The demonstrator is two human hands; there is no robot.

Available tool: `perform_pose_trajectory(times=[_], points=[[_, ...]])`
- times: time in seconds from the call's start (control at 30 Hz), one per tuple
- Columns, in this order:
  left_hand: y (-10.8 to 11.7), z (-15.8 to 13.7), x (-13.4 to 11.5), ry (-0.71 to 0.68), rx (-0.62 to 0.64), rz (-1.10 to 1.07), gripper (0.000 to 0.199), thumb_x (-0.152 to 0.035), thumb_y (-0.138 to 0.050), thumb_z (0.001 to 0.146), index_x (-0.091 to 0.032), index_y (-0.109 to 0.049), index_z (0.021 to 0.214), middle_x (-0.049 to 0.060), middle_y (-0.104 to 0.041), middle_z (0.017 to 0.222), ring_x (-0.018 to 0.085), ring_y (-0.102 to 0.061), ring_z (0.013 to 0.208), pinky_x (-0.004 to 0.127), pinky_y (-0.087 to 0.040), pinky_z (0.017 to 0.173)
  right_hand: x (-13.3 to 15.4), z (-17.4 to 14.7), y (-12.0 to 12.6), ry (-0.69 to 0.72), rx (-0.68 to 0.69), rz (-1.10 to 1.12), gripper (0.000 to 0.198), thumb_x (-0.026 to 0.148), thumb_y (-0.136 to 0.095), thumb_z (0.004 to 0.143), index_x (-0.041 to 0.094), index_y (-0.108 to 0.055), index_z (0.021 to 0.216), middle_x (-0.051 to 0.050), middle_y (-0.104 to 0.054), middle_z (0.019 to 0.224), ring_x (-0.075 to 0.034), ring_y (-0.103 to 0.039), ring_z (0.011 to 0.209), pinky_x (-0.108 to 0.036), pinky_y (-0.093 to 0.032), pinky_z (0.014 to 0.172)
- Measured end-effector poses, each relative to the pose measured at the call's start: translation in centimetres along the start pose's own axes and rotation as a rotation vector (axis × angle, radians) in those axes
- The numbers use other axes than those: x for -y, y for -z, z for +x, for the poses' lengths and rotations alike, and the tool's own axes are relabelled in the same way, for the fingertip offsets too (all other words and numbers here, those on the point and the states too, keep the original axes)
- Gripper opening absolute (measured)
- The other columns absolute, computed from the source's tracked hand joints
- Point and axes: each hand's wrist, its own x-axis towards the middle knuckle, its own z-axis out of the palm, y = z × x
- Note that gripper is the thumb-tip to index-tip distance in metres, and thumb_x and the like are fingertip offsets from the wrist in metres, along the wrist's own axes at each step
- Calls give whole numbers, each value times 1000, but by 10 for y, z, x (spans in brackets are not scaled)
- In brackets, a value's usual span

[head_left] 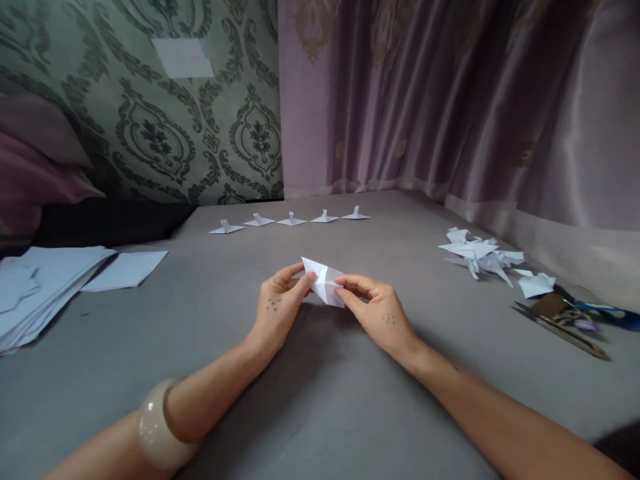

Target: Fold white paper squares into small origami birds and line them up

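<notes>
A folded white paper [327, 283] with crossing creases and pointed corners is held just above the grey table, between both hands. My left hand [283, 300] pinches its left side, thumb on the near face and fingers behind. On the right side, my right hand [383, 310] grips the edge between thumb and fingers. Beyond the hands, several small folded paper figures [291, 219] stand in a row, each with a flat pointed base and an upright middle part.
At left lie a stack of white paper sheets [45, 287] and a smaller white sheet pile [125, 270]. To the right is a heap of folded paper pieces [473, 250], with scissors [607, 313] and a pencil [575, 337] nearby. A curtain [400, 100] hangs behind the grey table [320, 413].
</notes>
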Motion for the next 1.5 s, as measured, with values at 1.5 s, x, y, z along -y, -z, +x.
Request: perform_pose_trajectory(times=[1.5], points=[[6, 0, 2, -298, 175, 358, 11, -34, -71, 75, -24, -75, 77, 0, -69, 71, 15, -55, 65, 25, -42, 66, -6, 7, 12, 144, -26, -21, 12, 33, -68, 75, 26, -75, 82, -4, -64, 90, -17, -60, 83, -29, -49, 73]])
